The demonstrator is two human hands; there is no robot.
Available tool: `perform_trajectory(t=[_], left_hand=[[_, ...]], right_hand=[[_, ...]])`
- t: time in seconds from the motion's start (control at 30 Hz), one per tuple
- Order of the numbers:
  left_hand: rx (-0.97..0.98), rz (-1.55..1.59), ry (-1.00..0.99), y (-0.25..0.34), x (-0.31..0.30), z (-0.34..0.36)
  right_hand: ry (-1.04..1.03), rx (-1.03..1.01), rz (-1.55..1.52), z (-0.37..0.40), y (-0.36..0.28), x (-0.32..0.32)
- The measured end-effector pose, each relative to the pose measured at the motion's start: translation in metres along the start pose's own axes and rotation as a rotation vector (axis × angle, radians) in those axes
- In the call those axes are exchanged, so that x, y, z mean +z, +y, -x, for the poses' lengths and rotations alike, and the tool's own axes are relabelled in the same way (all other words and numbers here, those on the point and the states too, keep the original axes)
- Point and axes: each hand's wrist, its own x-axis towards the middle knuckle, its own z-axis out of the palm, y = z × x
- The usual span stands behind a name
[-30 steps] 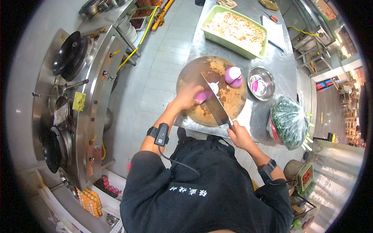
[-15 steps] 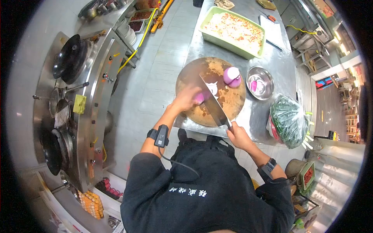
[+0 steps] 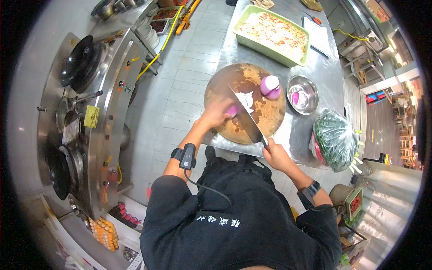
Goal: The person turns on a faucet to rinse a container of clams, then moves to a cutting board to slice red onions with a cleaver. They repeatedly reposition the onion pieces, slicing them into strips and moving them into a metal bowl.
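Note:
My right hand (image 3: 277,154) is closed round the handle of a cleaver (image 3: 248,120), whose broad blade stands on edge across a round wooden chopping board (image 3: 267,119). My left hand (image 3: 216,112) grips a piece of purple onion (image 3: 232,111) against the left side of the blade; its fingers are partly blurred. White onion slices (image 3: 245,101) lie on the board just right of the blade. Peeled purple onion (image 3: 270,87) sits at the board's upper right. Beside the board, a steel bowl (image 3: 289,101) holds some onion pieces.
A green tub (image 3: 270,50) of chopped white and red food stands at the table's far side. Bagged green vegetables (image 3: 335,139) rest at the right edge. Along the left runs a stove (image 3: 112,103) with black woks (image 3: 76,60).
The view has shifted slightly. Both hands keep their places on the onion and cleaver, and the slices beside the blade look a little more spread.

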Motion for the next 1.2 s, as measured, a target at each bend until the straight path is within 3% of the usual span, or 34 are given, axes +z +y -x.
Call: perform_trajectory(t=[0.37,0.53,0.73,0.83,0.97,1.2], left_hand=[[0.023,0.043,0.063,-0.003,0.004,0.006],[-0.059,0.034,0.011,-0.009,0.007,0.004],[-0.084,0.079,-0.022,-0.004,0.002,0.003],[0.039,0.015,0.086,-0.013,0.009,0.004],[0.06,0.017,0.108,-0.01,0.007,0.005],[-0.006,0.048,0.051,-0.004,0.004,0.006]], right_hand=[[-0.021,0.049,-0.008,0.037,-0.035,-0.059],[-0.01,-0.026,0.006,0.016,0.004,-0.01],[-0.011,0.0,-0.033,0.019,-0.014,-0.03],[-0.009,0.041,-0.005,0.033,-0.028,-0.05],[-0.034,0.033,-0.013,0.04,-0.041,-0.065],[-0.031,-0.015,-0.004,-0.005,0.001,0.0]])
